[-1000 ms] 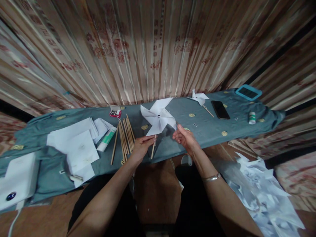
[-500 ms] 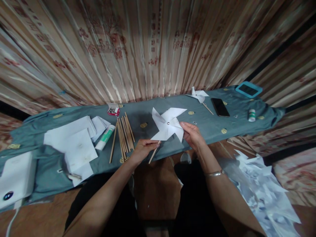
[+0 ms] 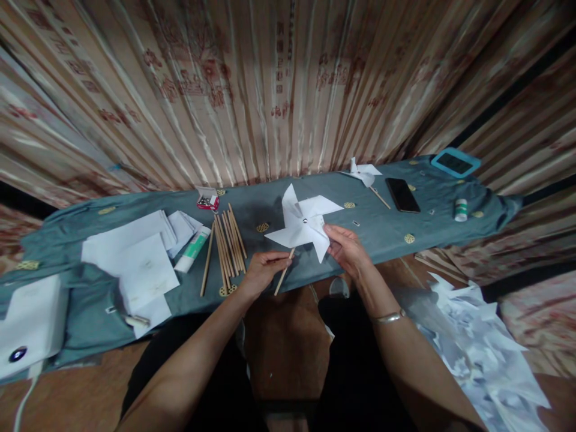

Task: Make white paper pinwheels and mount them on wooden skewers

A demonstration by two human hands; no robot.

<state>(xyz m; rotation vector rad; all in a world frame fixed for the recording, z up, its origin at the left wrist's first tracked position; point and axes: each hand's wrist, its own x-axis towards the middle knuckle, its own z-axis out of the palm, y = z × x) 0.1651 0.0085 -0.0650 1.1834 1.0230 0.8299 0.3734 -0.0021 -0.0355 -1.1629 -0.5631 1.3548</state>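
Observation:
A white paper pinwheel (image 3: 299, 225) with a shiny pin at its centre is held up over the front part of the cloth-covered table. My left hand (image 3: 264, 270) pinches its wooden stick (image 3: 283, 278) just below the blades. With thumb and fingers, my right hand (image 3: 345, 245) grips the edge of one blade on the right side. Left of my left hand lie several loose wooden sticks (image 3: 228, 243). Behind them stands a small open red box of pins (image 3: 207, 199).
White paper sheets (image 3: 146, 264), a glue stick (image 3: 192, 249) and a white power bank (image 3: 33, 324) lie at left. Another pinwheel (image 3: 361, 174), a phone (image 3: 402, 195), a blue-framed device (image 3: 455, 162) and a small tube (image 3: 460, 210) lie right. Folded paper pieces (image 3: 477, 342) fill a bag at lower right.
The pinwheel's blades have turned about the pin, and my right hand has shifted slightly left with a blade. My left hand stays on the stick.

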